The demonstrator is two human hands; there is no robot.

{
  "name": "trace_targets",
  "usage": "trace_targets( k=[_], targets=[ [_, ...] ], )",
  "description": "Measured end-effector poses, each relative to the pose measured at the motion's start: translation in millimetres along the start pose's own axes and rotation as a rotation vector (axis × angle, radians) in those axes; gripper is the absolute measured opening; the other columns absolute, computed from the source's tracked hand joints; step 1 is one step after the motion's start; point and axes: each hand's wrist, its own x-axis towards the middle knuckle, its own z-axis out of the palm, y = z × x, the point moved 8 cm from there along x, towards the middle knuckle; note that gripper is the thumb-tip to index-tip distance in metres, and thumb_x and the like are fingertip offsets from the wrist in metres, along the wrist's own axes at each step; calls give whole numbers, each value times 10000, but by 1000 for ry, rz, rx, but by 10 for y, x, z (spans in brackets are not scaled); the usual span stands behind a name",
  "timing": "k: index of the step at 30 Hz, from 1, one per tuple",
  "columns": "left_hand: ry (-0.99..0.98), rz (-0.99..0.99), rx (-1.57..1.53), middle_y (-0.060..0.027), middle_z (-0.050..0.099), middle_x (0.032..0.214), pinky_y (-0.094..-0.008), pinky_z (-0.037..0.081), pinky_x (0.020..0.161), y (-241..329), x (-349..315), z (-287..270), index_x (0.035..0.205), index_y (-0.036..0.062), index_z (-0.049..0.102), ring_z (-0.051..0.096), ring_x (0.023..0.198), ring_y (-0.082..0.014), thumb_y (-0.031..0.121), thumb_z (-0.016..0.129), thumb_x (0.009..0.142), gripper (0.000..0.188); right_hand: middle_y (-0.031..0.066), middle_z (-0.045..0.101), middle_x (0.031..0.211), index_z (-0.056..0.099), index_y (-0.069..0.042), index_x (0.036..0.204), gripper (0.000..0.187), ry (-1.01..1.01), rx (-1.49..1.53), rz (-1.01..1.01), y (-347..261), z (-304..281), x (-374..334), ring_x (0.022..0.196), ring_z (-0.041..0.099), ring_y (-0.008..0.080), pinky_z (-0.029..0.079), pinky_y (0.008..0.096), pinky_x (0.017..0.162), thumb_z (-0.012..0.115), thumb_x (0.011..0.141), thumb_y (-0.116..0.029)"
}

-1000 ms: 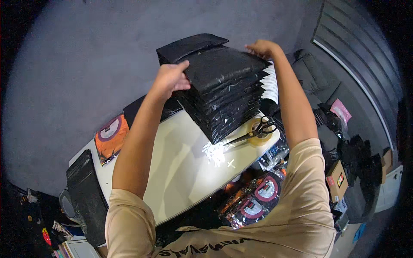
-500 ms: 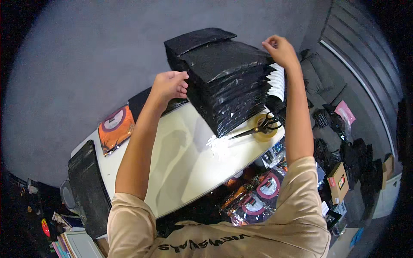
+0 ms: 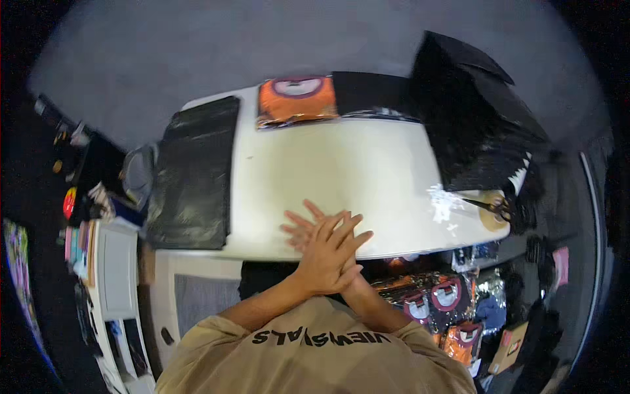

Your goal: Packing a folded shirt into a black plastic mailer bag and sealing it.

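My left hand [image 3: 328,255] crosses over my right hand [image 3: 300,228] above the front edge of a white table [image 3: 295,171]. The palms face each other, with spread fingers, and I see nothing held in either hand. Most of the right hand is hidden beneath the left; its fingertips show to the left. Beyond them, at the far edge, lie an orange garment in a clear bag [image 3: 298,100] and a flat black package [image 3: 371,95].
A black plastic package [image 3: 193,177] covers the table's left end. At right rises a tall stack of black packages [image 3: 472,118], near scissors [image 3: 495,208], a tape roll [image 3: 492,220] and white paper scraps [image 3: 445,203]. Bagged garments [image 3: 446,295] sit below the table's front right.
My hands have left the sides of the black stack and come together near the table's front edge. The view has turned, so the stack now appears farther right.
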Motion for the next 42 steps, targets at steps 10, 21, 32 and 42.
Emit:
trace_targets(
  k=[10,21,32,42],
  targets=[
    [242,-459,155,-205,704,1335,-466,497,1097,-1140,-827,-1940,1308,16,698,649,1285,-419,44,574,978,354,188,575,1548,456,2,1605,782,-569,-736,113,593,1245,288,1387,590,286,419,452,1201,430,1120,-610],
    [147,-423,323,-159,715,1196,-476,524,1033,-1432,-1464,-2204,1121,11,743,657,1193,-382,48,813,824,308,167,647,1405,659,-38,1300,361,-390,-1625,-313,1148,1147,719,1327,612,380,485,462,1121,727,958,-130],
    [-17,-334,349,-95,692,1145,-457,495,990,-1510,-1259,-2160,1063,59,772,640,1152,-314,96,874,775,308,151,669,1397,725,-49,1191,272,-395,-1696,-317,1169,1032,654,1355,604,349,479,462,1148,754,931,-126],
    [246,-373,171,-142,774,971,-387,565,866,-1668,-1366,-2314,955,-18,760,743,948,-310,-20,780,891,66,143,657,1412,712,-61,1148,233,-430,-1687,-346,1190,978,652,1351,597,356,480,467,1143,759,933,-140]
  ],
)
